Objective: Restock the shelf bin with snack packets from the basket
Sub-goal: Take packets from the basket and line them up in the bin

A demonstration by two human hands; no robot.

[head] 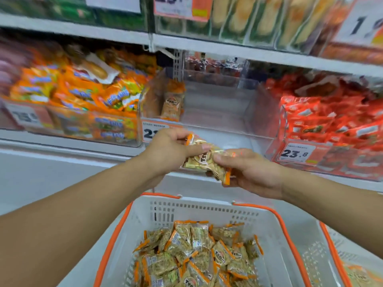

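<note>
Left hand [172, 150] and right hand [248, 170] pinched on opposite ends of snack packet [205, 160]; long axis 10-to-4; shelf bin [217, 112] at 12, left hand nearer.

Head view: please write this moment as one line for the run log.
left hand: holds packet | right hand: holds same packet | where: above basket, before clear bin | bin: nearly empty
</note>
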